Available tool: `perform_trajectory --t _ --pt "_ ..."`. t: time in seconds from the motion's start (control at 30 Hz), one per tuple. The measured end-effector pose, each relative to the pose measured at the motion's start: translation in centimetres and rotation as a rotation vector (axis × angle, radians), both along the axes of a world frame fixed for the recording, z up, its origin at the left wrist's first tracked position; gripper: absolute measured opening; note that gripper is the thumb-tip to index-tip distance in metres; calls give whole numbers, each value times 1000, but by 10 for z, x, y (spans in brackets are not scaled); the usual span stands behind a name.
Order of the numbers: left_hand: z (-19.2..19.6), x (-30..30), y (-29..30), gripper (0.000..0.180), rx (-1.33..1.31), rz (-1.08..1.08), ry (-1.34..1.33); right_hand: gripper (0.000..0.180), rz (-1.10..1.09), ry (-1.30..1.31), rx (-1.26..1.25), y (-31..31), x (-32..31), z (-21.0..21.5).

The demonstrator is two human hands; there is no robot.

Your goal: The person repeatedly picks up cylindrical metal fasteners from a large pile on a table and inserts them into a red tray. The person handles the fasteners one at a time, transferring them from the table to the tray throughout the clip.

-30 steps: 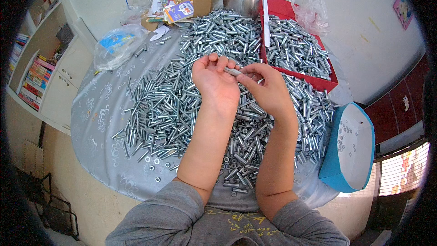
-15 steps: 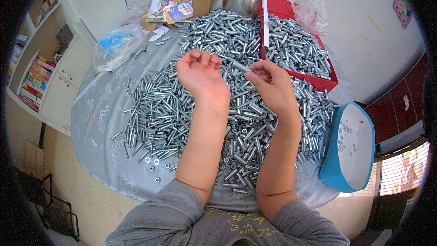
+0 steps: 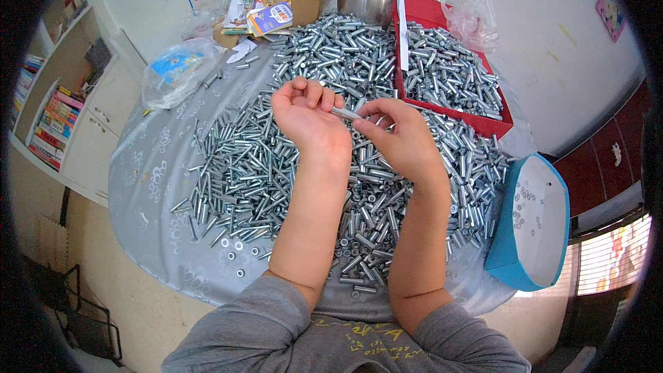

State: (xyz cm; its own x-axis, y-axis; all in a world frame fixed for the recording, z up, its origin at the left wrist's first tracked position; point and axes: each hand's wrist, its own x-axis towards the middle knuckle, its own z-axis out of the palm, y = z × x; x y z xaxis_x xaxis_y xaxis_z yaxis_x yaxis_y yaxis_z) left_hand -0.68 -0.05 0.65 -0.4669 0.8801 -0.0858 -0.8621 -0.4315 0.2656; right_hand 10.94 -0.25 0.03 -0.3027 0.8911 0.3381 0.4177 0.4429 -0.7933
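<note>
While I have the right hand (image 3: 406,137) drawn into a narrow pinch, its thumb and fingertip grip one end of a slim, shiny silver rod (image 3: 344,114), which slants leftward and away from them toward the curled fingers of the upturned left hand (image 3: 311,121); from my distance I cannot tell whether those touch it. Under both hands, a heap of similar metal pieces (image 3: 242,179) lies on the grey tablecloth (image 3: 152,228), with a red box (image 3: 476,122) of more beyond, to the right, and a blue bin (image 3: 507,262) nearer.
</note>
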Motion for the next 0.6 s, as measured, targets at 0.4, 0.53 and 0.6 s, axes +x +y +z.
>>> perform_trajectory --t 0.4,0.53,0.6 --pt "-7 -3 4 19 -6 114 79 22 -149 -251 -56 -3 14 5" --pt "-2 -11 6 19 -60 339 248 32 -354 -270 28 13 45 -9" --pt "-1 -8 8 20 -119 387 335 40 -493 -323 190 14 51 -10"
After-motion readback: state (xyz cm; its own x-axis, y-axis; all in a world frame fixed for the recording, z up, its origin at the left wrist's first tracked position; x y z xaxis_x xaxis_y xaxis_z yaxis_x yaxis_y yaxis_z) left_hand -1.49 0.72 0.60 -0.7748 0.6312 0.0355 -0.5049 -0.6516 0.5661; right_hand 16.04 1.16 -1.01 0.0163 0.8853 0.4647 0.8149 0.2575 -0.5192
